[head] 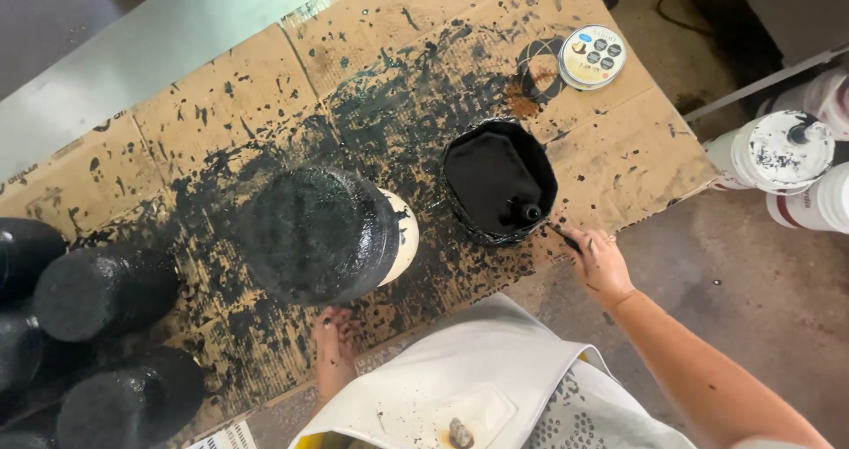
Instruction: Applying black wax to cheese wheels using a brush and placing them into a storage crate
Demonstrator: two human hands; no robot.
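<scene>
A large pot (318, 232), coated in wet black paint with a cream unpainted patch on its right side, stands on paint-spattered cardboard (239, 86). My left hand (334, 338), flecked with black, rests at the pot's near lower edge with the fingers against the cardboard. My right hand (601, 259) grips a thin brush (559, 235). The brush's end reaches into a black container of paint (500, 179) to the right of the pot.
Several black-painted pots (102, 290) are grouped at the left edge. A round tin lid (592, 57) lies at the cardboard's far right corner. White buckets (783, 153) stand on the floor to the right. A white apron (460, 387) covers my lap.
</scene>
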